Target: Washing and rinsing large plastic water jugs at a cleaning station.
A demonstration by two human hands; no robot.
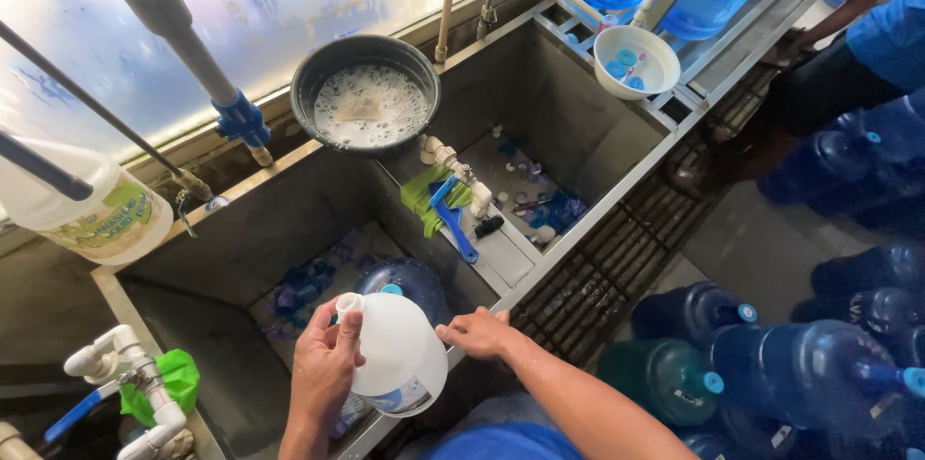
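Observation:
My left hand (324, 360) grips the neck and upper side of a white plastic jug (397, 352), held tilted over the left basin of a steel sink (564, 246). The jug's open mouth points up and left. My right hand (479, 333) rests with curled fingers against the jug's right side, at the sink's front rim. Just behind the jug, inside the basin, lies a blue water bottle (405, 279) among blue caps.
A black bowl of soapy water (366, 94) sits on the sink's back ledge. A blue brush (453, 219) and green cloth lie on the divider. A white bowl of caps (636, 61) stands far right. Large blue water bottles (809, 354) crowd the floor at right, near another person's sleeve (891, 36).

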